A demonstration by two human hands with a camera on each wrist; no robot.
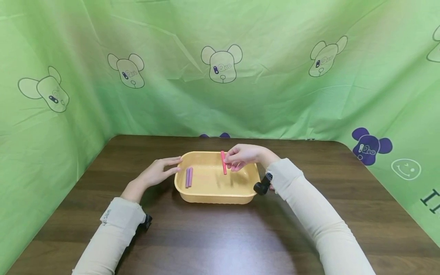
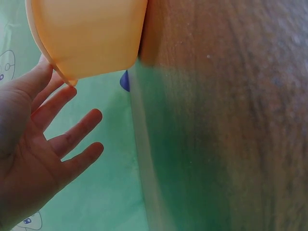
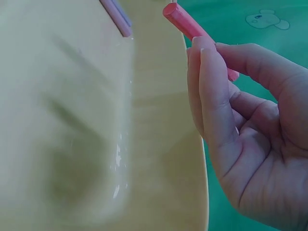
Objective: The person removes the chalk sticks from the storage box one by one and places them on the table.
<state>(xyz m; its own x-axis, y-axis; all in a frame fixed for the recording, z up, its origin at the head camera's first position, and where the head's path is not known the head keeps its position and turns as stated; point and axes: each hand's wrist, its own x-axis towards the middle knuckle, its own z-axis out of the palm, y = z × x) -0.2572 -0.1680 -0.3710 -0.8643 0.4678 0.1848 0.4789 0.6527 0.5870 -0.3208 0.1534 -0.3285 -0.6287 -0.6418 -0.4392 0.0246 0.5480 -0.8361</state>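
Note:
My right hand (image 1: 241, 156) pinches a slim, solid pink stick (image 1: 224, 163) between thumb and fingertips, above the right half of a yellow plastic basin (image 1: 216, 199). The right wrist view shows the stick's round, flat end (image 3: 171, 9) poking out past the fingers. Two purple sticks (image 1: 189, 177) lie side by side on the basin's floor at its left end. At the basin's left rim, my left hand (image 1: 158, 172) touches the edge with its fingers spread and fairly straight. In the left wrist view, thumb (image 2: 36, 79) and fingers meet the rim from outside.
The basin stands on a dark brown wooden table (image 1: 220, 236). A green curtain (image 1: 220, 103) printed with mouse-like heads hangs behind the table and along both sides. Black wrist cameras sit at the right cuff (image 1: 262, 184) and left cuff (image 1: 146, 221).

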